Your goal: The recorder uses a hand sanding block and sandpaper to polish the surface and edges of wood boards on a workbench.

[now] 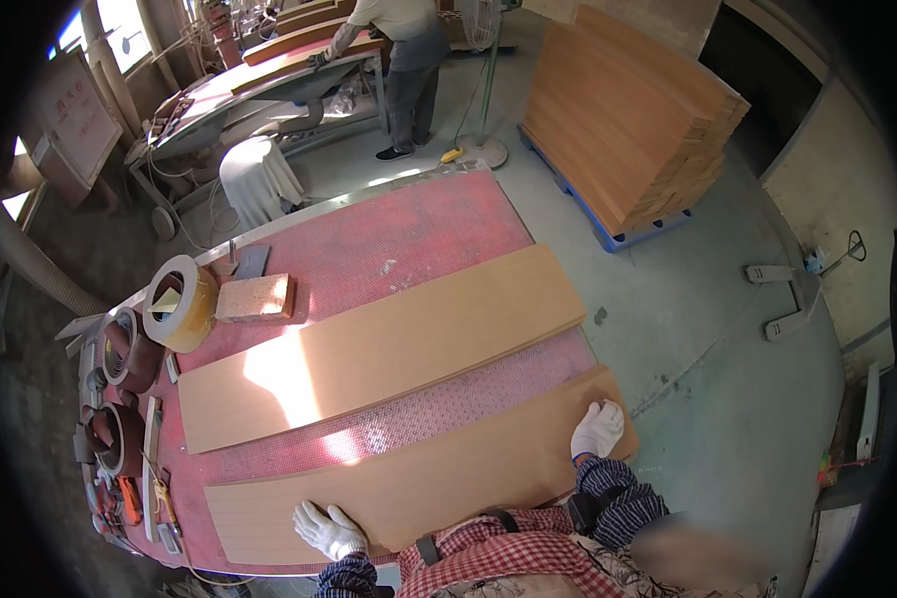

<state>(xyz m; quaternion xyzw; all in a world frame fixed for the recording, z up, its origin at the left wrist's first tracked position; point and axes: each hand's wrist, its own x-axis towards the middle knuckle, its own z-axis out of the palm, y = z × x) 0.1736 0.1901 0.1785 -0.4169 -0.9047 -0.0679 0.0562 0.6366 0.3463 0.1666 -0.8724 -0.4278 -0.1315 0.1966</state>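
A long tan wooden board (448,458) lies along the near side of the red-covered table (448,224). My left hand (331,530), in a white glove, rests on the board's near edge toward its left part, fingers spread. At its right end, my white-gloved right hand (598,430) lies on the surface with fingers stretched out. Neither hand has anything in its grasp. A second tan board (419,329) lies beyond the first, a strip of red mat between them. Sunlight falls across its left part.
On the table's left stand a wide tape roll (181,304), a brick (256,298), brown rolls (120,439) and several hand tools (130,500). Stacked boards (618,120) sit on a blue pallet (580,199) at the far right. A person (414,60) works at another table beside a fan (480,25).
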